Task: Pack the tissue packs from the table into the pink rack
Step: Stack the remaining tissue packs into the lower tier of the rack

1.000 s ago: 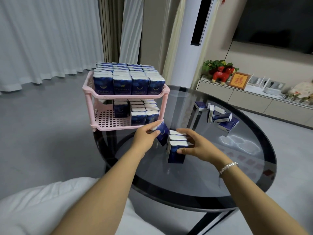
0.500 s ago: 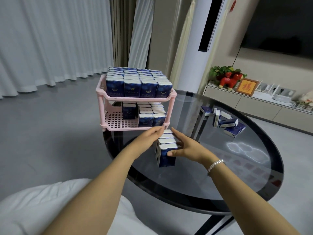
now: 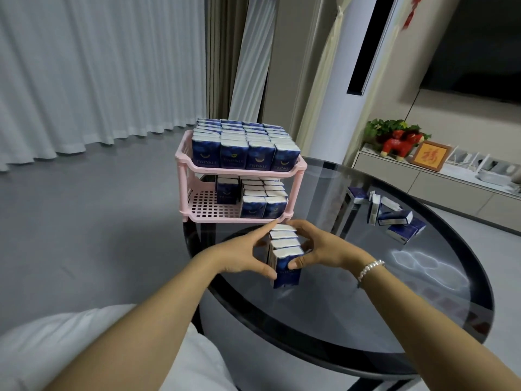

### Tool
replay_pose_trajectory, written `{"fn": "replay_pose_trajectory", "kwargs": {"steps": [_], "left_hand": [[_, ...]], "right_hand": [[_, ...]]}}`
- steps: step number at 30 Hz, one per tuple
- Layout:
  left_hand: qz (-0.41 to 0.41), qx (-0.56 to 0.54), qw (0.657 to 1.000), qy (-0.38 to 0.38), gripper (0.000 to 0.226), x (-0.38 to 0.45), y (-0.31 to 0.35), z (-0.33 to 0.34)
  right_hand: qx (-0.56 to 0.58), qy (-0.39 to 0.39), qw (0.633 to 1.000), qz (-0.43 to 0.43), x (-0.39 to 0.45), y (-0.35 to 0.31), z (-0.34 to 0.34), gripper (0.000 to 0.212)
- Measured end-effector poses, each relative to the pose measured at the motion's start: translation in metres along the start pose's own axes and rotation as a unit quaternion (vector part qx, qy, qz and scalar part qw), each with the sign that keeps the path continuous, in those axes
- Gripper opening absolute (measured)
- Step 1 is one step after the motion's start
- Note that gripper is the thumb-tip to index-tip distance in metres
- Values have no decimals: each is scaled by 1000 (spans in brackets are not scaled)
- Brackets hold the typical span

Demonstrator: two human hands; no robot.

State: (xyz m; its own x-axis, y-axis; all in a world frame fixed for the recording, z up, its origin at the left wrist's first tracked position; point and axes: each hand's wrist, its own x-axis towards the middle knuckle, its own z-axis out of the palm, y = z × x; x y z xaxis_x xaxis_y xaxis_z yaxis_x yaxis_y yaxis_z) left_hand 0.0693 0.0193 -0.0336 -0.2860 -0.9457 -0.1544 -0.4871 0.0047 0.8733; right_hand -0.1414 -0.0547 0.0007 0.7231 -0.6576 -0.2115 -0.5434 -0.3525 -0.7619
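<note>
Tissue packs stood on a big round table (image 3: 366, 320) w/ a dark, shiny glass top that showed light spots.

At the table's far left edge sat the pink rack (image 3: 296, 193), made of smooth plastic w/ 2 shelves. Its bottom shelf had a floor full of little square holes. The top shelf was packed full w/ rows of blue & white packs (image 3: 245, 145), all upright. The bottom shelf was only part full: some packs (image 3: 263, 198) filled its right side & the left side was bare grid.

Just in front of the rack, a short row of 4 packs (image 3: 284, 249) stood on the glass, pressed flat together like a little block. The packs were small, boxy & wrapped in soft shiny film, dark blue sides, white tops.

Left hand (image 3: 245, 255) squeezed the row from the left, fingers long along its side, thumb curled to the near pack. Right hand (image 3: 321, 249) squeezed from the right, fingers bent over the far end, thumb on the near pack's front.

More loose packs (image 3: 392, 217) lay in a messy bunch far to the right on the glass, some tipped over.

A thin beaded bracelet (image 3: 370, 268) sat on the right wrist.
</note>
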Motion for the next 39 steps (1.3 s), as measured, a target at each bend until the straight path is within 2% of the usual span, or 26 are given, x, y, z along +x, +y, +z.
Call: {"fn": "replay_pose_trajectory", "kwargs": {"steps": [4,10,17,23,27,32,36,39], "left_hand": [[-16,-14,998,65,108,4,-1,-1],[-8,-7,993,119,105,-16,-14,-40],[-20,6,979,201,104,-29,-29,-80],[-16,14,981,191,100,-10,-40,-103],[-30,13,978,206,85,10,-48,-117],[-37,23,973,227,72,31,-57,-126],[-42,50,966,249,68,41,-67,-125],[-44,67,968,237,72,44,-70,-124]], "right_hand": [[3,7,1000,-8,9,-5,0,69],[42,2,998,-55,46,-29,8,75],[-11,37,992,-118,99,-66,18,84],[-67,99,983,-137,135,-66,23,101],[-114,132,973,-154,154,-65,21,93],[-135,126,976,-116,174,-64,13,69],[-158,134,974,-95,185,-59,14,76],[-175,135,972,-81,190,-56,13,84]]}}
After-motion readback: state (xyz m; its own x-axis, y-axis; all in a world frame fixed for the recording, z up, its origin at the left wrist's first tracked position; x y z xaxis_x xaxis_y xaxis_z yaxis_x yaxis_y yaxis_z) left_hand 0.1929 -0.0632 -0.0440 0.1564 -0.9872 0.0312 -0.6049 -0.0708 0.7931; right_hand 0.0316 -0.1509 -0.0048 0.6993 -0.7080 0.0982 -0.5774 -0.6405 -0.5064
